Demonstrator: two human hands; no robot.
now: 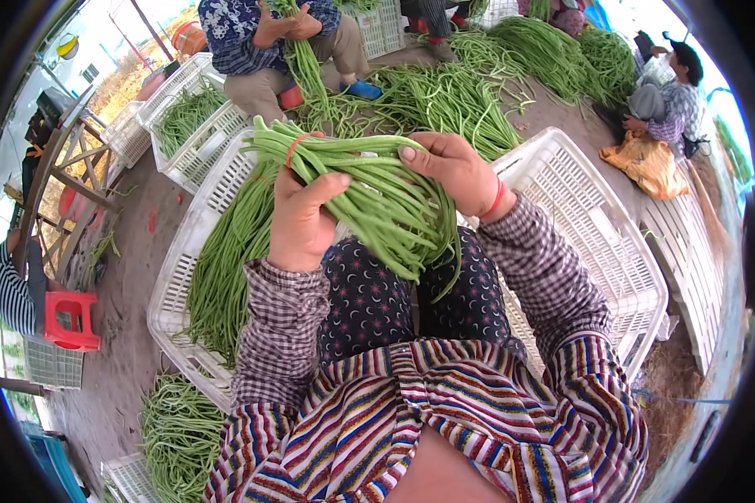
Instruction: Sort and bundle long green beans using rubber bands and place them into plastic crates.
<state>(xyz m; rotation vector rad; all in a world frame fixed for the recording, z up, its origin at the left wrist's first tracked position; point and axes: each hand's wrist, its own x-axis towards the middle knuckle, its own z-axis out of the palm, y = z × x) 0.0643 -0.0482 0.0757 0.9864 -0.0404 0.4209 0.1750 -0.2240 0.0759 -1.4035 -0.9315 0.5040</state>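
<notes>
A bundle of green yard-long beans [377, 201] spans the space above my lap, with a red band around its left end. My left hand [308, 214] grips the banded end, thumb over the beans. At the bundle's right side, my right hand [456, 170] pinches a few strands between thumb and fingers; a red band circles that wrist. Left of my legs, a white plastic crate [170, 308] holds a long pile of beans [226, 270]. To the right stands another white plastic crate [579, 207], its slatted floor visible.
Bean heaps [447, 107] lie on the ground ahead. A seated person [283, 50] holds beans beyond them; another person [673, 100] sits at right by an orange sack [648, 163]. At left are a red plastic stool [69, 320] and a bean crate [192, 126].
</notes>
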